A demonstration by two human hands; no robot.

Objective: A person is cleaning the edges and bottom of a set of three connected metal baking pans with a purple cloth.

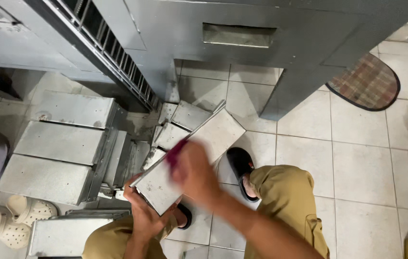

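Grey metal is almost everywhere in this view. A flat metal tray [192, 158] sits tilted in front of the person, between the knees and above the tiled floor [357, 168]. It is a long rectangle, dull silver, with small speckles and a thin raised edge. The left hand [146, 211] holds the tray from below at its near corner, fingers wrapped around the edge, so its grip is pinching the tray. The right hand [192, 172] lies on top of the tray and looks blurry; something dark pink [175, 152] shows at its fingers, but it is too blurry to tell what it is or how the grip stands. More metal trays [60, 144] lie stacked in steps on the left, flat and smooth with pale spots. A few smaller grey pieces [180, 122] lean together just behind the held tray. A big grey metal cabinet [237, 38] stands at the top, with a slot in its front and a rack of thin bars [113, 52] beside it. The floor is made of pale square tiles with thin lines between them. The person wears tan trousers [285, 192] and black sandals [240, 168]. Cream shoes with holes [17, 218] rest at the lower left. A checked mat [367, 81] with a dark rim lies at the upper right.
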